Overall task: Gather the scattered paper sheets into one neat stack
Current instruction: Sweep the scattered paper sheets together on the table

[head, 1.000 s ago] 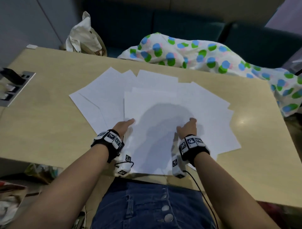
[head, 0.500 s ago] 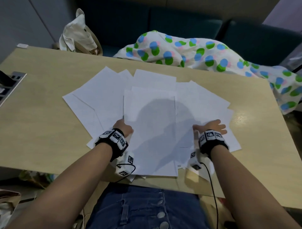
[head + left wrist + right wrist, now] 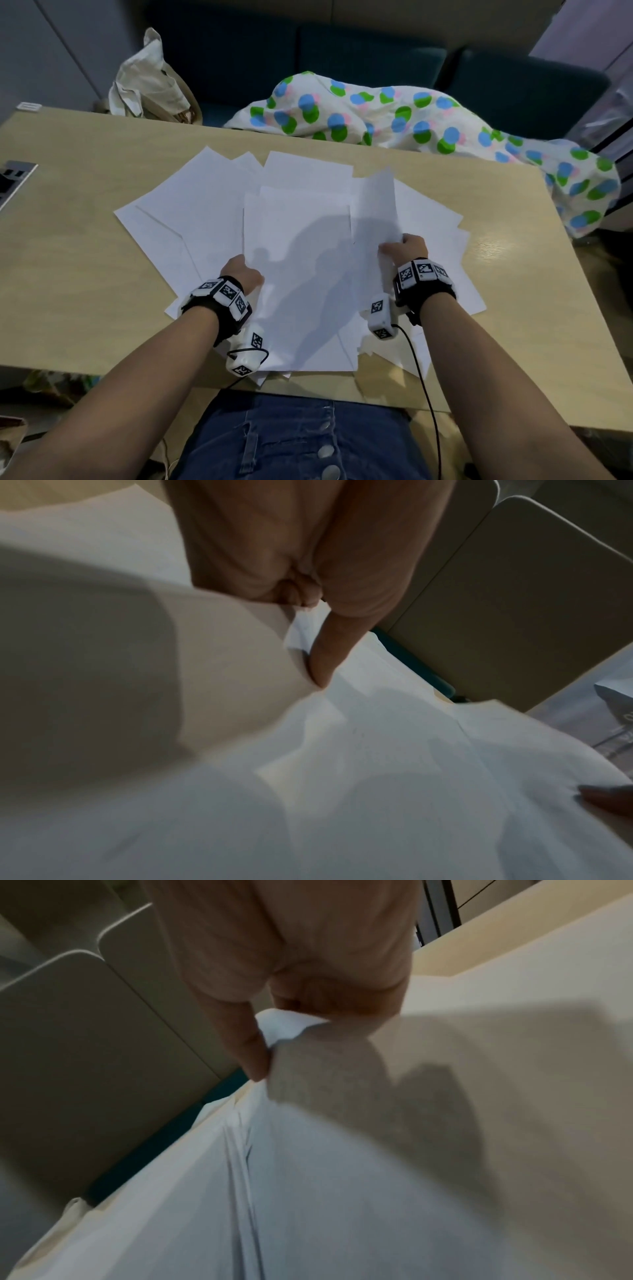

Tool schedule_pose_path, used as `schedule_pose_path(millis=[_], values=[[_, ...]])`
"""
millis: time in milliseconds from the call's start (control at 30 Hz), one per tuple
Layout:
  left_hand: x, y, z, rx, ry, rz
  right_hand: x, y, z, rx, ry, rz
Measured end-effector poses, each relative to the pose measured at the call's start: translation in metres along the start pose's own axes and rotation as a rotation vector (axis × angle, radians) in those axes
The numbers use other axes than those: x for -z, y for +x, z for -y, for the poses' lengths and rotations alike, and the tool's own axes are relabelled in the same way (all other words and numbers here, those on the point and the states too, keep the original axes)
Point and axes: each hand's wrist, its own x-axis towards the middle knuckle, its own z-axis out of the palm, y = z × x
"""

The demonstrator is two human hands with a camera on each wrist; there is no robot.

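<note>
Several white paper sheets (image 3: 205,205) lie fanned out and overlapping on the wooden table (image 3: 68,274). A central pile (image 3: 298,246) sits on top, reaching the near edge. My left hand (image 3: 245,272) holds the pile's left edge, and in the left wrist view the thumb (image 3: 320,656) presses on the paper with the fingers curled beneath. My right hand (image 3: 402,246) pinches one sheet (image 3: 375,202) on the right, whose left side stands raised off the others. In the right wrist view, the thumb (image 3: 253,1047) and curled fingers clamp that sheet's (image 3: 291,1026) edge.
A polka-dot cloth (image 3: 411,116) lies over the table's far right edge. A cream cloth bag (image 3: 150,89) stands behind the far left. A socket panel (image 3: 13,178) is set into the left side. Dark sofa seats (image 3: 342,51) lie beyond. My lap is at the near edge.
My right hand moved right off the central pile, took hold of a sheet on the right and raised it. My left hand settled on the pile's left edge.
</note>
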Motion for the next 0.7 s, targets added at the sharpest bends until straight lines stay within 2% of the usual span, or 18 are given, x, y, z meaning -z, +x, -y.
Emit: schedule_pose_path(millis=[67,167,267,367,467,700], values=[[0.001,0.000,0.000,0.006,0.016,-0.021,0.013,0.000,0.002,-0.036,-0.026,-0.085],[0.003,0.001,0.002,0.007,0.011,-0.048,0.049,-0.010,-0.004,-0.101,-0.115,-0.138],[0.003,-0.001,0.002,-0.008,0.013,-0.078,0.078,-0.019,-0.026,-0.090,-0.415,-0.017],[0.001,-0.001,0.000,-0.026,0.048,-0.093,0.081,-0.008,-0.056,-0.196,-0.585,-0.051],[0.001,0.000,0.002,-0.036,0.049,-0.084,0.076,0.004,-0.065,-0.260,-0.600,-0.131],[0.001,-0.005,0.000,-0.026,0.052,-0.077,0.086,0.006,-0.057,-0.284,-0.507,-0.017]])
